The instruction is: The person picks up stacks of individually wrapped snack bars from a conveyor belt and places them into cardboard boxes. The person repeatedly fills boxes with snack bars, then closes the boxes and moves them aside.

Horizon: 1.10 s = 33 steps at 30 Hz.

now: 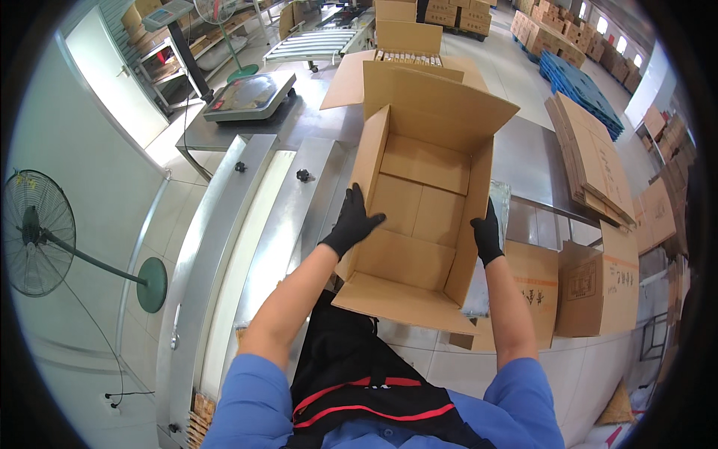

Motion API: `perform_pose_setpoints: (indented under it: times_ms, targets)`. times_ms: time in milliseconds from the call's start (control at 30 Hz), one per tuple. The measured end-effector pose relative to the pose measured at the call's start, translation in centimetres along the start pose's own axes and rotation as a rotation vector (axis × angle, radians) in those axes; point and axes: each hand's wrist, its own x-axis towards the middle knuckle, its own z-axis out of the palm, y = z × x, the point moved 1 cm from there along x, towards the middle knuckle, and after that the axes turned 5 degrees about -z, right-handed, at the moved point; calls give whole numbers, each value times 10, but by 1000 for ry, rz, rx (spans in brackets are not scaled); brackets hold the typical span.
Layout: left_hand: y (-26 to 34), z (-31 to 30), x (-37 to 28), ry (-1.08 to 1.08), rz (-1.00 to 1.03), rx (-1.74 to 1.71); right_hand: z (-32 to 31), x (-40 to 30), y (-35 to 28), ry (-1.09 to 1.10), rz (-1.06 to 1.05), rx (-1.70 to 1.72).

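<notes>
An empty cardboard box (420, 202) with its top flaps spread is between my hands, in front of my apron. My left hand (353, 221), in a black glove, grips its left wall with the thumb over the edge. On the opposite wall is my right hand (487, 233), gloved the same way, thumb inside and fingers outside. The bottom flaps meet in a seam on the box floor. Beyond it, a second open carton (345, 84) holds rows of packed goods (409, 57). Part of a clear plastic bag (501, 196) shows behind my right hand.
A conveyor with steel side rails (280, 224) runs along my left. A platform scale (251, 96) rests on the steel table (530, 163). Flattened cartons (597, 163) lean at the right, above open boxes (597, 286) on the floor. A pedestal fan (39, 233) stands far left.
</notes>
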Motion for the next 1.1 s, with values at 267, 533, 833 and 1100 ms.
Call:
perform_pose_setpoints:
  times_ms: [267,533,833,1100]
  targets:
    - [77,-45,-220,-506,519,333,-12,1,26,35,-12,-80]
    - [38,23,-223,-211,638,545,-11,24,36,66,-60,-240]
    - [12,87,-162,264,776,537,-37,59,52,121,-218,-234]
    - [18,62,-192,146,542,498,-5,35,51,-180,-112,-163]
